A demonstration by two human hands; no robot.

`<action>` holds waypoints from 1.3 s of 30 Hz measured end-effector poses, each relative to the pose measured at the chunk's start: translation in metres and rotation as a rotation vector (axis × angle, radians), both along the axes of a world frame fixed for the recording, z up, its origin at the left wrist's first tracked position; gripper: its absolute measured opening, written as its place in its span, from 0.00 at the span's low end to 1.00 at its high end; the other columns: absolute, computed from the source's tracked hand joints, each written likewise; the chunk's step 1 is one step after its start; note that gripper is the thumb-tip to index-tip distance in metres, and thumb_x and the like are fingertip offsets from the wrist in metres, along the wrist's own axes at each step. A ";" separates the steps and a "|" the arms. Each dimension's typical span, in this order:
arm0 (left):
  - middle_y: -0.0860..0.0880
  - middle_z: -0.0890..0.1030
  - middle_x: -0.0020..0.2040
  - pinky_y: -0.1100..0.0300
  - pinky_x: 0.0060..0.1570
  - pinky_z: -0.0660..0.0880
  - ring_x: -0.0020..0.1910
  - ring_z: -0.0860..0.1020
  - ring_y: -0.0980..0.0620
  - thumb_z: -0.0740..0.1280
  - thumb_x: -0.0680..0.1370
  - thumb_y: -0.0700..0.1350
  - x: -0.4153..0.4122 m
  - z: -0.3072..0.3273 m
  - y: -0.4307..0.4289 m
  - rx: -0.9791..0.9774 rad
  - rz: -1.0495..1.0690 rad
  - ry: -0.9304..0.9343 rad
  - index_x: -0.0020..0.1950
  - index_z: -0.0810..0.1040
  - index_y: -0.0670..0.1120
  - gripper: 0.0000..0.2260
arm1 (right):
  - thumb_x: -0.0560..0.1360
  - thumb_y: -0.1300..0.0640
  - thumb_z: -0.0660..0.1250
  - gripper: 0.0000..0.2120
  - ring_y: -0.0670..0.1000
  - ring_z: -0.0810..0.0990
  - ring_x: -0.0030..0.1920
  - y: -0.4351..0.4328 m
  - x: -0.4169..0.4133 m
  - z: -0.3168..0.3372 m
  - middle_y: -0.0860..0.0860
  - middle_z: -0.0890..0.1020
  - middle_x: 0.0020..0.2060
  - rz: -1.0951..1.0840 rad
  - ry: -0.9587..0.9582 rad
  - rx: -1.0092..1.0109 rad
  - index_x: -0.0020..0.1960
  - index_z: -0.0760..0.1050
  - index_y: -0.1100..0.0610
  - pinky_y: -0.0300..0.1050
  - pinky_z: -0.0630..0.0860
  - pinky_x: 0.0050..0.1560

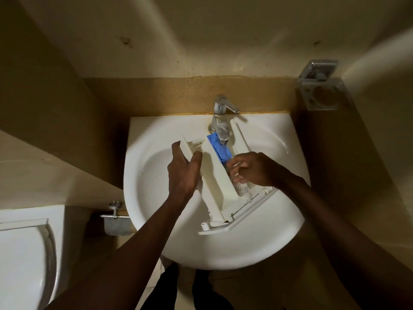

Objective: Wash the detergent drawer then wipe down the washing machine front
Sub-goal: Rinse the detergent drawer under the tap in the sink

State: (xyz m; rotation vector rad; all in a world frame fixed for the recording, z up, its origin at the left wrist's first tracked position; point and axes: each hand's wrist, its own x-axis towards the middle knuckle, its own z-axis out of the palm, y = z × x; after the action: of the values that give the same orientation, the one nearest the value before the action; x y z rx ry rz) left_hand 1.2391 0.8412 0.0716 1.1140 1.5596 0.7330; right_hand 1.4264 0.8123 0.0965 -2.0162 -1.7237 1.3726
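Water (242,187) is seen running from the tap (221,115) into the drawer (214,180), which is held tilted over the sink (156,220), clear of the bowl. The drawer is turned so that its back end points up and left towards the tap, while its front panel (234,222) hangs lowest, near the sink's near rim. A blue insert (220,148) is seated in the middle compartment, just under the spout.

The drawer's back left corner is gripped by the left hand (183,173): the fingers are wrapped over the outer wall and the thumb is pressed against the inner side, so the grip is narrow and closed on the drawer. The right hand (252,168) is laid into the right compartment, its fingers curled down in the running water beside the insert. Whether a wall is pinched there or the plastic is only rubbed cannot be told, since the fingertips are blurred by the water.

A toilet (22,253) is visible at the lower left, and a metal holder (321,90) is fixed to the wall at the upper right, well apart from the sink.
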 end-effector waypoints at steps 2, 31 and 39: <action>0.53 0.79 0.47 0.39 0.47 0.81 0.47 0.82 0.47 0.63 0.76 0.53 -0.002 0.000 0.002 0.006 -0.018 0.015 0.68 0.65 0.54 0.21 | 0.76 0.65 0.59 0.16 0.56 0.81 0.49 -0.007 -0.012 -0.006 0.54 0.83 0.50 0.042 -0.022 -0.011 0.63 0.74 0.59 0.49 0.77 0.54; 0.44 0.83 0.53 0.47 0.48 0.80 0.47 0.82 0.45 0.62 0.79 0.43 -0.043 -0.030 0.020 -0.556 -0.223 -0.307 0.66 0.74 0.51 0.15 | 0.74 0.62 0.60 0.17 0.56 0.78 0.51 -0.006 0.007 -0.003 0.55 0.80 0.53 -0.307 0.027 -0.070 0.61 0.72 0.52 0.54 0.76 0.54; 0.44 0.79 0.62 0.42 0.55 0.78 0.59 0.79 0.42 0.64 0.78 0.35 -0.017 -0.034 0.017 -0.499 -0.276 -0.297 0.71 0.68 0.51 0.23 | 0.76 0.59 0.61 0.18 0.49 0.76 0.43 -0.004 0.023 0.007 0.49 0.76 0.52 -0.364 -0.055 -0.009 0.64 0.68 0.50 0.41 0.73 0.34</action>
State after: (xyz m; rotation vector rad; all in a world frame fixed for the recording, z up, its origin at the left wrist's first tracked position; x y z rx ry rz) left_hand 1.2222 0.8578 0.0379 0.7830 1.2122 0.2805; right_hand 1.4496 0.8087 0.1037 -2.2496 -1.2830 1.2150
